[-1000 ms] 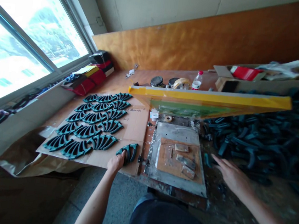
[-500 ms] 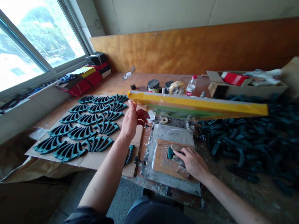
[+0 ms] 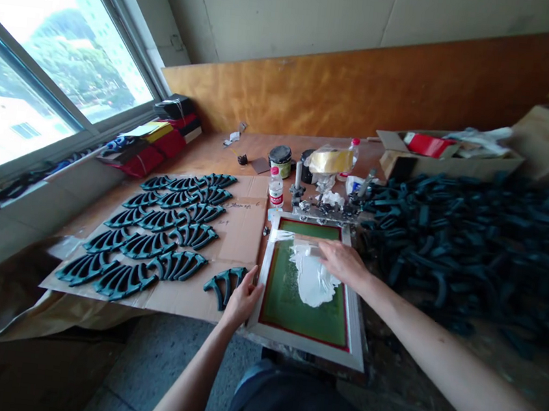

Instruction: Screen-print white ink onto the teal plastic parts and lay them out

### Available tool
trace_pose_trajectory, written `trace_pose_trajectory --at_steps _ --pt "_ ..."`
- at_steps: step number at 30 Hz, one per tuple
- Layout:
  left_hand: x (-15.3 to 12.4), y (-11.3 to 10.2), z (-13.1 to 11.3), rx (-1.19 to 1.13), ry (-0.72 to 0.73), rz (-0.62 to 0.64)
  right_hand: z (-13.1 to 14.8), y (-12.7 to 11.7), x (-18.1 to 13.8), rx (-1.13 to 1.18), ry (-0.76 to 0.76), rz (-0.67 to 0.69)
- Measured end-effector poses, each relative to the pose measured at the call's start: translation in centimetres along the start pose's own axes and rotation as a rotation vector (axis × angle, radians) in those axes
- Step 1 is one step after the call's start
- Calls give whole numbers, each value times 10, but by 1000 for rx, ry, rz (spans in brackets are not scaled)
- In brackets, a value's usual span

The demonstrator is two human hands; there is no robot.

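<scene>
A silk-screen frame (image 3: 357, 328) with green mesh lies flat, hinged at its far end. White ink (image 3: 315, 282) is spread over the upper middle of the mesh. At the ink's far edge my right hand (image 3: 347, 263) is closed on a squeegee (image 3: 306, 240), which is partly hidden by the fingers. My left hand (image 3: 244, 295) grips the frame's left rail near its lower corner. Just beside that hand, a few dark green curved handles (image 3: 224, 285) lie on the cardboard (image 3: 238, 247). What lies under the screen is hidden.
Rows of dark green handles (image 3: 155, 219) cover the cardboard's left part. A large heap of similar pieces (image 3: 428, 241) fills the right. Behind the screen are a bottle (image 3: 276, 189), an ink can (image 3: 280, 159) and a tape roll (image 3: 331, 162). An open box (image 3: 465, 163) stands back right.
The raised screen has come down flat over the base plate. My left hand has moved down to its left rail. My right hand has left the green piece and now holds the squeegee.
</scene>
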State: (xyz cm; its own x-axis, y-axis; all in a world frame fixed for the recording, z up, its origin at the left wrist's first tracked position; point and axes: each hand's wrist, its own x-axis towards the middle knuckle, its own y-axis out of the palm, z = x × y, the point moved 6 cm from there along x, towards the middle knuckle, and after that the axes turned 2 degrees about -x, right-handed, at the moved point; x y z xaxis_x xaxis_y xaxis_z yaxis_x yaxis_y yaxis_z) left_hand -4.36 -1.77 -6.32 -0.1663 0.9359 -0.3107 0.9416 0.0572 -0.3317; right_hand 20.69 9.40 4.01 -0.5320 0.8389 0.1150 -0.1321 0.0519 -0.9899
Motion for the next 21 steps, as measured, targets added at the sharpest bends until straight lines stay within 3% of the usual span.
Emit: trace_pose_trajectory --at_steps 3,6,8,10,13,16,19,21 --pt "3 -1 6 23 -1 4 15 13 -34 14 -143 21" --pt "2 -2 7 30 11 -5 22 8 -65 65 -386 40" --pt "1 -1 6 30 19 -7 22 0 -70 109 -469 78" --pt "1 -1 5 22 20 -6 21 -7 -63 139 -430 53" --pt "0 -2 2 -21 7 6 24 -8 -60 113 -339 -156" --pt "-3 -2 0 -68 -24 16 35 0 -81 89 -410 -326" --pt "-6 -2 -4 -98 -55 15 34 2 -87 144 -446 -234" --pt "-8 -2 -11 -131 -63 28 27 -5 -70 172 -382 -140"
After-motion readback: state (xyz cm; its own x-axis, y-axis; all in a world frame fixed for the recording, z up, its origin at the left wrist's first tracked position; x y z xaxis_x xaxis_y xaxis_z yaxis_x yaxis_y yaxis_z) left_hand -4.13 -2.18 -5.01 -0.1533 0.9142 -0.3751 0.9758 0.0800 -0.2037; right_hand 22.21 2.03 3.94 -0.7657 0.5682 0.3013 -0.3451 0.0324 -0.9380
